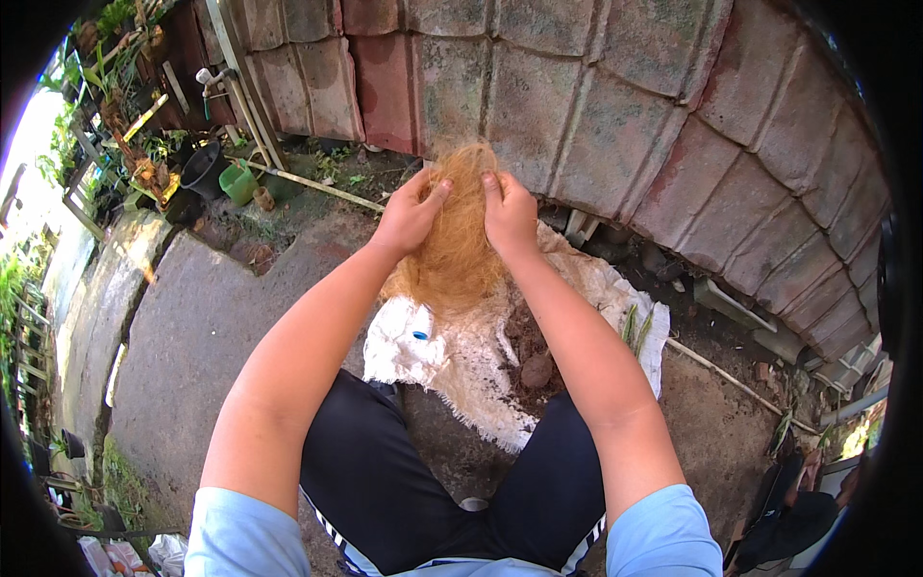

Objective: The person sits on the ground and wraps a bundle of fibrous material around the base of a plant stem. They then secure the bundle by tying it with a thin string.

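Observation:
Both hands hold up a loose clump of golden-brown plant fibre (465,238), which looks like coconut coir. On its left side my left hand (412,213) grips it, thumb on top. Opposite, my right hand (510,215) pinches the other side with thumb and fingers. Loose strands stick out above and hang below between the hands. Beneath lies a white woven plastic sack (469,368) with frayed edges, spread on the ground. Dark soil (520,324) and a brown lump (536,371) rest on it, partly hidden by my right forearm. A blue ring-shaped piece (420,335) shows on the sack's left part.
A wall of overlapping roof tiles (533,108) stands close ahead. A thin pipe (317,186) runs along its foot, near a tap (209,76). Left are a black pot (204,172), a green container (238,182) and plants. Another person (786,519) is at the lower right.

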A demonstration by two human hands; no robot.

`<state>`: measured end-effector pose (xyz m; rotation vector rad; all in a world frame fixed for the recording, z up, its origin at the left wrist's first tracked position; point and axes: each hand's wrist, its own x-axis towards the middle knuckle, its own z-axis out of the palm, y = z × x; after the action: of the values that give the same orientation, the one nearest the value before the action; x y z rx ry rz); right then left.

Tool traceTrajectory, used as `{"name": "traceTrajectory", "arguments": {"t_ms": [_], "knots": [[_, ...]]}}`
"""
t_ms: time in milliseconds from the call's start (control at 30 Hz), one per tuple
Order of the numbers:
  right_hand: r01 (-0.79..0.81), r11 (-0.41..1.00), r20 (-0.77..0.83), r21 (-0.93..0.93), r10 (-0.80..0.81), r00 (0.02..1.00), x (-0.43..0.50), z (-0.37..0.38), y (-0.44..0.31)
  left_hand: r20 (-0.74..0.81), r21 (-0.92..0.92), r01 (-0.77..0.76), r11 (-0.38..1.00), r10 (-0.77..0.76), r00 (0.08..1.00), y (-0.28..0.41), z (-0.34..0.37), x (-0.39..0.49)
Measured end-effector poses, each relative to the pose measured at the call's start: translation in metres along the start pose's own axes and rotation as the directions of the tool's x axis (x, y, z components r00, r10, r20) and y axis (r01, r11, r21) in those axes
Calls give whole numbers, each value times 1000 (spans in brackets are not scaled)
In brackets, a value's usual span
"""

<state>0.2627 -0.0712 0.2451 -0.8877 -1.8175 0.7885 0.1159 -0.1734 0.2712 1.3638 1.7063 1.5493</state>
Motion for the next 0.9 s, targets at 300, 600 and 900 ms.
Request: {"name": "traceTrajectory", "arguments": {"t_ms": [300, 600, 900], "knots": [[-250, 706, 164, 663, 189, 968, 13, -4, 5, 291, -252, 235, 939, -159, 944, -15, -6, 5], [-347, 855, 516, 385, 113, 849, 6, -27, 17, -24, -509, 156, 846, -195, 980, -18, -10, 12], [-330, 906, 491, 266, 168, 855, 5, -20, 0, 11, -380, 212, 900, -225, 974, -6, -6, 6]]}}
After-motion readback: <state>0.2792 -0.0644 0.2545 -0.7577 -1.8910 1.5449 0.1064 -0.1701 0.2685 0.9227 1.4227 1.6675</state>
